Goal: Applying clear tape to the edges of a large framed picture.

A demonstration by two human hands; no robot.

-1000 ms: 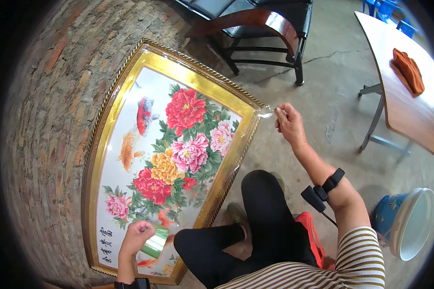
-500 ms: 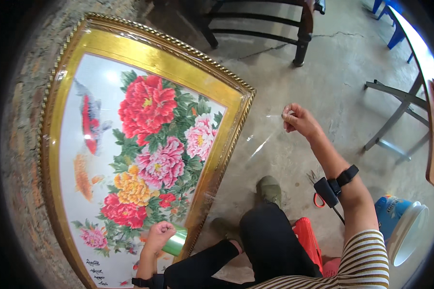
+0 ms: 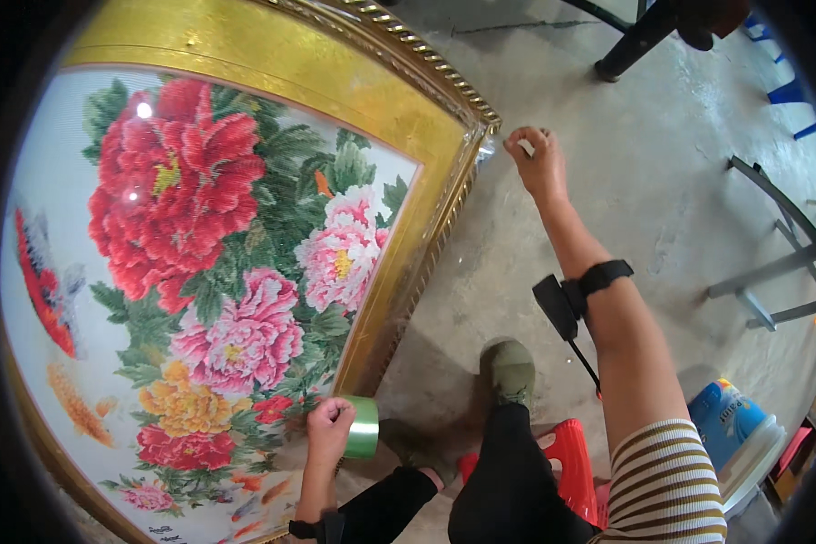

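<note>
The left hand (image 3: 333, 424) grasps a green-tinted tape roll (image 3: 364, 428) by its left side, fingers curled and thumb pressed in; how far they reach into the core cannot be told. The roll, over the lower right edge of the framed peony-and-koi picture (image 3: 236, 317), looks light, smooth and firm, probably slick outside, so the core or rim should give the surest hold. The right hand (image 3: 537, 161) is drawn into a pinch just beside the frame's upper right corner, near a glossy clear film (image 3: 486, 148); whether its fingertips hold any cannot be told. Such film is likely thin, limp and clingy, best pinched at an end. The picture fills the left side of view; it is probably heavy and stiff, with its ridged gilt moulding (image 3: 440, 68) a better grip than the face. Beyond are a shoe (image 3: 510, 372), a red plastic stool (image 3: 573, 467) and a blue-and-white bucket (image 3: 733, 422).
</note>
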